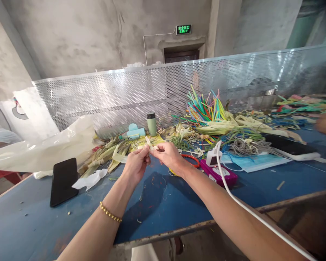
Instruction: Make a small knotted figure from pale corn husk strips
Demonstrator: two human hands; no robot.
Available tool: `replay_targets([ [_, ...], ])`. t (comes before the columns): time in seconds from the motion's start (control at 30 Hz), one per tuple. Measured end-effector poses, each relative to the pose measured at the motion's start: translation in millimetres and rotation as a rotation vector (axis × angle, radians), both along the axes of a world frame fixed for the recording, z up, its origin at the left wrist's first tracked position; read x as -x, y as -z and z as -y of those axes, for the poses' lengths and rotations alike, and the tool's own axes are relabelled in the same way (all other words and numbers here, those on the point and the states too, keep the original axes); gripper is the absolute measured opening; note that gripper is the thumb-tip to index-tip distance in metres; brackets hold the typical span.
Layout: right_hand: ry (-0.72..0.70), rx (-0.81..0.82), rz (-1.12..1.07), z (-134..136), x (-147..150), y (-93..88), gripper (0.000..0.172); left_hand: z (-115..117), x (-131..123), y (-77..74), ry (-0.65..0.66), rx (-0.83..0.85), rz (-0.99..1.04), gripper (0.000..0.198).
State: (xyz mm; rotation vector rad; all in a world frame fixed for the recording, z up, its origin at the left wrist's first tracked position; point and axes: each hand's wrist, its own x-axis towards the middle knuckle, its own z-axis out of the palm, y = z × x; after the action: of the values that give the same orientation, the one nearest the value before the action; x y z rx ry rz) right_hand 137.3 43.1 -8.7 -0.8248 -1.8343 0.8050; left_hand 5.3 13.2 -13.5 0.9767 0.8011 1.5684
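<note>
In the head view, the left hand [138,159] and right hand [168,154] meet over the bench [163,214], thumbs and fingertips pinched on a small pale strip [147,140] at the centre, below twelve o'clock. Working this strip well probably calls for a light grip: one hand steadies the crossing, the other draws the loose end snug, since dry fibre could split under a hard tug. Keeping the thumbs close to the fold should stop it slipping.

At twelve o'clock from the hands stands a green bottle [151,126], upright, its black lid on, contents hidden. Toward ten o'clock, a large plastic bag [67,146] slumps beside dry husks [99,159]; whether it holds anything is unclear. Near four o'clock lies a purple box [226,177], a white plug [212,159] on top, its inside not visible
</note>
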Motion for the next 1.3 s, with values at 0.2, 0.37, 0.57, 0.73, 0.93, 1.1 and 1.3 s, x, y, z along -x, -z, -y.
replay_targets([
  [0.2,-0.113,0.074,-0.037,3.4,-1.3,-0.6,0.028,-0.3,3.7,-2.9,-0.032,-0.001,0.032,0.032],
  [0.37,-0.109,0.103,0.018,6.1,-1.9,-3.1,0.024,-2.0,8.3,-4.6,-0.034,0.023,0.100,0.024],
  [0.57,-0.123,0.099,0.067,4.5,-3.2,-1.8,0.024,0.4,9.9,-9.5,-0.019,0.043,0.158,0.019],
  [0.73,-0.095,0.104,0.052,6.2,-3.8,-5.1,0.016,1.7,8.0,-9.5,-0.051,-0.016,0.046,0.028],
  [0.93,-0.024,0.062,-0.061,8.0,-7.8,-17.9,0.027,-0.9,1.1,0.0,-0.128,-0.087,-0.144,0.036],
  [1.1,0.029,-0.180,-0.034,-4.0,-5.6,-9.1,0.019,0.7,-4.3,2.5,-0.099,-0.093,-0.224,0.038],
  [1.3,0.087,-0.198,-0.085,-2.9,-3.0,-4.0,0.018,4.9,-5.5,-2.2,-0.076,-0.069,-0.237,0.038],
])
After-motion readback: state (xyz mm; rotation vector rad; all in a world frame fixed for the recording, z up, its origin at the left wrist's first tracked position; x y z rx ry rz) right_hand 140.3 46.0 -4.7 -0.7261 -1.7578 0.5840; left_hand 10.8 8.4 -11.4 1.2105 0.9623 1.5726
